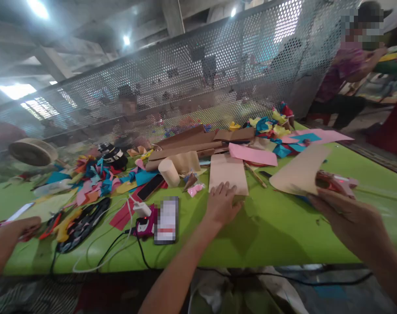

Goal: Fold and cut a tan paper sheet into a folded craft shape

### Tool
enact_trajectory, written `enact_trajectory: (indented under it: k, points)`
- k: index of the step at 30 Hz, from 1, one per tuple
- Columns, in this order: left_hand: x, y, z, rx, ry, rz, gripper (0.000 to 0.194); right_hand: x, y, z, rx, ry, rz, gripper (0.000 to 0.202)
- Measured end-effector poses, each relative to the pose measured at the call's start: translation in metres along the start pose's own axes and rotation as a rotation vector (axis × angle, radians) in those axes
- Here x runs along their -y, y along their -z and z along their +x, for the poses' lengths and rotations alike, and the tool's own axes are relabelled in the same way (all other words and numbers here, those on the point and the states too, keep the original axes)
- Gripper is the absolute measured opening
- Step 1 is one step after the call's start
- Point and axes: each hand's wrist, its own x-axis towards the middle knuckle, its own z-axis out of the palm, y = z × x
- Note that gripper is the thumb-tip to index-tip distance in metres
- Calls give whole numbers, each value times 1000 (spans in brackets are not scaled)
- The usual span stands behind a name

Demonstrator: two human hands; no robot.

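Left hand (222, 203): fingers spread flat on the beige sheet (227, 168), mid-worktop (266, 237)
Right hand (351, 220): closed on a raised, curled cream sheet (296, 172)
Left of beige sheet: paper roll (169, 173), pale-screened phone (166, 220)
Crowding its corner: pink paper (255, 155)
Far left: co-worker's hand (30, 224)

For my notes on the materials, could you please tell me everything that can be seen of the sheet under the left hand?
The sheet is pale tan, plain and roughly rectangular, and looks like paper or thin card. It lies flat on the green table. The left hand rests on its near part, hiding some of the near edge. A pink sheet lies at its far right corner; whether they touch is hard to tell.
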Motion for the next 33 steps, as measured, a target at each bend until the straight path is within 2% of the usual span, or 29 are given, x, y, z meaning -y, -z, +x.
enact_trajectory:
  k: [3,5,7,9,12,15,17,20,23,25,28,31,33]
  points:
    - [7,7,-9,-11,-3,-19,55,9,-4,-4,190,401,-72,28]
    - [14,13,-17,-31,13,-32,56,11,-9,-7,297,605,-112,36]
    - [21,19,-26,-82,24,-33,62,9,-16,-12,374,717,-153,40]
    - [24,23,-38,-168,8,-37,75,2,-23,-17,432,764,-181,45]
    - [19,24,-57,-275,-25,26,90,-7,-31,-23,483,787,-172,50]
    - [8,21,-75,-215,-179,106,93,-3,-32,-23,491,744,-158,46]
    - [3,18,-85,-161,-243,99,87,4,-30,-21,483,706,-133,45]
    - [9,17,-94,-195,-157,-13,68,9,-34,-17,445,602,-104,44]
    - [27,19,-97,-343,29,-179,54,4,-48,-15,439,439,-148,47]
    - [38,19,-97,-469,109,-238,45,1,-58,-18,520,424,-158,49]
    - [46,17,-97,-595,147,-265,39,6,-58,-30,721,534,-105,48]
    - [45,14,-98,-657,151,-274,40,22,-28,-42,911,558,4,50]
    - [41,13,-98,-679,127,-271,46,31,2,-46,1067,497,123,35]
